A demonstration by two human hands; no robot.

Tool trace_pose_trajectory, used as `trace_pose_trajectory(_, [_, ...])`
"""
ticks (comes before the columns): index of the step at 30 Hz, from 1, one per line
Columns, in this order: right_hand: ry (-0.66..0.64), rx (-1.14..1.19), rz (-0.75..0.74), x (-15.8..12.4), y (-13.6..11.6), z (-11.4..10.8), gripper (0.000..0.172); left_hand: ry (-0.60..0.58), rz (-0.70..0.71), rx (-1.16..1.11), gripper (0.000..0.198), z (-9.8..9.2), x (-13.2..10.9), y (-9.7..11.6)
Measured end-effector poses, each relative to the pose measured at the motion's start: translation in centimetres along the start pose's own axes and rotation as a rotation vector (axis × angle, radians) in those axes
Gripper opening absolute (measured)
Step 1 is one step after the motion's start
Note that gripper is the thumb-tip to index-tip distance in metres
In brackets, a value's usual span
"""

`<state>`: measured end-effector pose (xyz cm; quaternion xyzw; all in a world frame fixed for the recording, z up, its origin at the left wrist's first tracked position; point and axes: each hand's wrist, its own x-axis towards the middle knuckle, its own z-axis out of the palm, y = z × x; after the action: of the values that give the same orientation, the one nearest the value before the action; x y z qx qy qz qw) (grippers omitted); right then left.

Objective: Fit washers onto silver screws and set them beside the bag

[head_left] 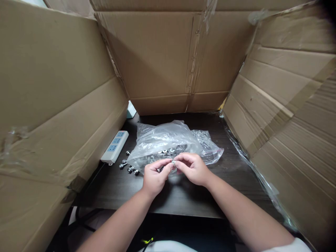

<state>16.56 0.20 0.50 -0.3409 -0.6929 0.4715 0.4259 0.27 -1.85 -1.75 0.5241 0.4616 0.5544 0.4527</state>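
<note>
Fingertips of my left hand (156,176) and my right hand (193,168) meet in front of the bag. Both are closed in a pinch on a small silvery metal fastener (173,162), mostly covered by the fingers. Whether it is one piece or two I cannot tell. Just behind, a clear plastic bag (168,136) lies with its mouth towards me, and loose washers (165,152) show inside. Left of my left hand, several bolts (130,169) with dark collars lie loose on the table.
A white power strip (114,147) lies on the dark table (189,201) at the left. Further clear plastic (210,145) spreads out at the right. Tall cardboard walls (157,56) enclose the table at the back and both sides. A small white object (131,110) stands in the back left corner.
</note>
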Motion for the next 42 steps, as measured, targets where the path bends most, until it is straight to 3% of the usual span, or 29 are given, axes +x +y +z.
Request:
trace_pose_trajectory(3, [-0.012, -0.085, 0.009, 0.0, -0.1, -0.3, 0.031, 0.007, 0.025, 0.054, 0.022, 0.0, -0.1, 0.2])
trace_pose_trajectory(5, [0.009, 0.046, 0.05, 0.0, 0.0, -0.5, 0.021, 0.02, 0.023, 0.021, 0.022, 0.0, -0.1, 0.1])
trace_pose_trajectory(7, [0.013, 0.165, 0.035, 0.0, 0.1, -0.5, 0.023, 0.025, 0.025, -0.013, 0.024, -0.1, -0.1, -0.1])
trace_pose_trajectory(10, [0.024, 0.12, -0.059, -0.1, 0.3, -0.3, 0.017, 0.016, 0.04, 0.008, 0.024, -0.2, 0.0, -0.3])
trace_pose_trajectory(12, [0.033, 0.049, -0.039, -0.1, 0.2, -0.1, 0.012, 0.016, 0.045, 0.027, 0.023, -0.2, -0.1, -0.3])
trace_pose_trajectory(15, [-0.017, -0.004, 0.013, -0.1, 0.0, -0.2, 0.019, 0.029, 0.037, 0.002, 0.023, -0.1, -0.1, -0.3])
trace_pose_trajectory(20, [0.021, 0.18, -0.055, -0.1, 0.1, -0.5, 0.018, 0.02, 0.022, -0.078, 0.024, 0.0, 0.0, -0.4])
trace_pose_trajectory(25, [0.05, -0.073, -0.228, -0.1, 0.3, -0.4, 0.007, -0.007, -0.007, -0.093, 0.022, 0.0, 0.0, -0.5])
trace_pose_trajectory(32, [0.052, -0.199, -0.352, 0.0, 0.1, -0.5, 0.011, -0.047, -0.03, -0.172, 0.017, -0.2, 0.0, -0.8])
trace_pose_trajectory(39, [0.045, -0.067, -0.251, -0.1, 0.4, -0.6, 0.016, -0.008, -0.025, -0.097, 0.019, 0.3, 0.0, -0.5])
trace_pose_trajectory(42, [0.084, 0.051, -0.184, -0.3, 0.5, -1.0, 0.022, 0.091, -0.013, -0.021, 0.022, -1.2, -0.9, 0.5])
